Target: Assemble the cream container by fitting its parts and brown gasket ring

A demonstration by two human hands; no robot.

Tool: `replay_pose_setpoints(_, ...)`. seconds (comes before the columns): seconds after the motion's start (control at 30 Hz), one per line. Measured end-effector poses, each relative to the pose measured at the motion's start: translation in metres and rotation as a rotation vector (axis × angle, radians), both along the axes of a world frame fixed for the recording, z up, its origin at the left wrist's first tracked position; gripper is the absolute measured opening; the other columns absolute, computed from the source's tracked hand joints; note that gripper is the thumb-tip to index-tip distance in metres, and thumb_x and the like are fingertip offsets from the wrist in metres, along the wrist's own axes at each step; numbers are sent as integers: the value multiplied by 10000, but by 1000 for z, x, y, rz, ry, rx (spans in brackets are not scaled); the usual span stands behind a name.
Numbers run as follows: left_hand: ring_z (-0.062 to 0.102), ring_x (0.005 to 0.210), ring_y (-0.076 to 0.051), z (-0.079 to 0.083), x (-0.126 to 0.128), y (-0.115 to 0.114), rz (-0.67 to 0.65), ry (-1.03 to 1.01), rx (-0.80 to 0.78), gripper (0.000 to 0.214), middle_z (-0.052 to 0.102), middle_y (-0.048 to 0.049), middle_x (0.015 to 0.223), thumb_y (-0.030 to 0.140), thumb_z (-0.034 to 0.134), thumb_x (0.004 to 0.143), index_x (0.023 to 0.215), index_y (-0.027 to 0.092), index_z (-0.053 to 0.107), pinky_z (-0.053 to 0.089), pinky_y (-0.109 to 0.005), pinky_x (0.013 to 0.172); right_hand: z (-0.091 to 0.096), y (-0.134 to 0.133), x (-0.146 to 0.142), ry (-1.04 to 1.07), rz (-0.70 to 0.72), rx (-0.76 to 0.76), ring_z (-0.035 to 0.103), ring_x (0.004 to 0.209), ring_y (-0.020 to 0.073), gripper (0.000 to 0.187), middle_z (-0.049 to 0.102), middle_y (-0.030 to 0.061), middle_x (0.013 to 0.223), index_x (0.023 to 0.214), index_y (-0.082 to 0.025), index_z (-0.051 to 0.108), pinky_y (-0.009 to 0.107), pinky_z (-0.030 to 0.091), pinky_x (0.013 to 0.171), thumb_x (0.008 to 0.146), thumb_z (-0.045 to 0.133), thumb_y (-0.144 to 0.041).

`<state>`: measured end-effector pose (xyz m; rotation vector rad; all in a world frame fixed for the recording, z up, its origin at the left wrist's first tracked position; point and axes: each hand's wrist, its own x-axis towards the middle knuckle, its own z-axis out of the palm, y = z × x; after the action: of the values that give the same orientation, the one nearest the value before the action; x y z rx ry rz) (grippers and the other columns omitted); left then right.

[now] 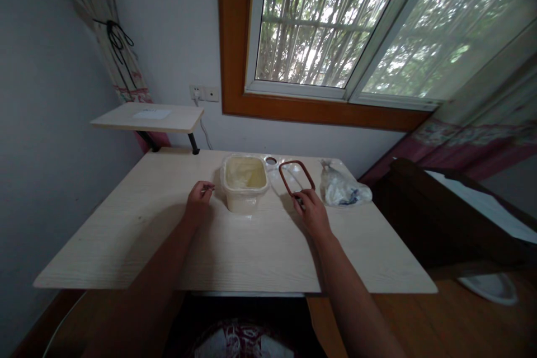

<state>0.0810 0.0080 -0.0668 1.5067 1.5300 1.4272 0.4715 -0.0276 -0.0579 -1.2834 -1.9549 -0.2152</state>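
Observation:
A small cream bin [245, 201] stands upright near the middle of the table, with a clear plastic liner folded over its rim. My right hand [310, 211] grips the near edge of a brown rectangular rim ring [290, 163], tilted up to the right of the bin. To the bin's left is my left hand [199, 200], apart from it. Its thumb and fingers are pinched together; whatever lies between them is too small to make out. A knotted clear plastic bag [342, 185] with white contents lies just beyond my right hand.
A raised shelf [184, 117] on black legs, bearing a white paper [151, 114], stands at the table's back left. A round cable hole [271, 161] lies behind the bin. Dark furniture [419, 218] is to the right, and a window [319, 22] is ahead.

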Motion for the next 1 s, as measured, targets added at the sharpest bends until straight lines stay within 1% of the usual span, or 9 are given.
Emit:
replay_pose_setpoints(0.17, 664, 919, -217, -1, 0, 1, 6, -15, 4, 179, 704, -53, 946, 326, 578, 823, 933, 208, 654, 531, -371, 877, 0, -1, 0, 25, 9, -21, 661, 870, 219, 209, 632, 112, 1063, 1107, -207, 686, 365, 587, 795, 992, 531, -288)
replay_pose_setpoints(0.3, 661, 921, -214, -3, -1, 2, 15, -66, 23, 183, 695, -51, 953, 335, 574, 835, 952, 213, 646, 531, -364, 875, 1, -1, -1, 43, 25, -11, 669, 865, 217, 209, 634, 112, 1073, 1106, -215, 688, 375, 593, 810, 974, 533, -265)
replay_pose_setpoints(0.43, 645, 897, -207, 5, 0, -2, 31, -93, 60, 172, 670, -46, 926, 334, 574, 845, 949, 210, 631, 529, -353, 861, 2, -2, -2, 28, 37, 13, 672, 913, 230, 210, 647, 118, 1109, 1117, -217, 684, 393, 587, 847, 963, 544, -243)
replay_pose_setpoints(0.57, 623, 881, -192, 22, 3, -9, 59, -99, 177, 138, 629, -43, 925, 317, 581, 862, 939, 210, 625, 524, -333, 845, 3, -2, -4, -19, 35, 23, 663, 981, 252, 205, 671, 118, 1137, 1135, -219, 665, 418, 564, 880, 976, 537, -236)
replay_pose_setpoints(0.67, 602, 898, -187, 37, 4, -13, 99, -36, 296, 106, 600, -51, 961, 302, 581, 884, 913, 212, 627, 516, -320, 831, 5, -2, -6, -31, 53, 11, 663, 982, 252, 207, 685, 119, 1129, 1153, -217, 643, 416, 556, 864, 995, 510, -236)
replay_pose_setpoints(0.77, 588, 897, -185, 53, 7, -18, 109, 35, 410, 80, 587, -49, 948, 273, 578, 901, 900, 213, 632, 510, -322, 818, 10, -1, -11, -19, 55, 25, 664, 963, 253, 204, 696, 121, 1096, 1158, -218, 631, 414, 549, 843, 1006, 500, -256)
replay_pose_setpoints(0.87, 590, 904, -191, 72, 11, -22, 63, 133, 542, 85, 593, -46, 928, 226, 574, 905, 892, 218, 657, 517, -348, 836, 22, -1, -18, -2, 64, 73, 653, 973, 260, 204, 699, 120, 1072, 1164, -221, 626, 425, 540, 853, 1005, 511, -275)
replay_pose_setpoints(0.93, 595, 910, -192, 85, 14, -23, 9, 218, 606, 108, 599, -44, 933, 207, 580, 908, 929, 227, 684, 524, -365, 854, 34, -3, -26, 3, 74, 98, 638, 986, 266, 202, 695, 112, 1058, 1172, -235, 625, 443, 526, 880, 1005, 521, -282)
replay_pose_setpoints(1.0, 598, 915, -191, 97, 18, -24, -22, 300, 663, 129, 604, -42, 935, 201, 595, 911, 966, 237, 706, 528, -373, 868, 51, -5, -36, -6, 94, 102, 624, 968, 265, 196, 692, 103, 1040, 1176, -247, 626, 452, 512, 886, 1013, 524, -286)
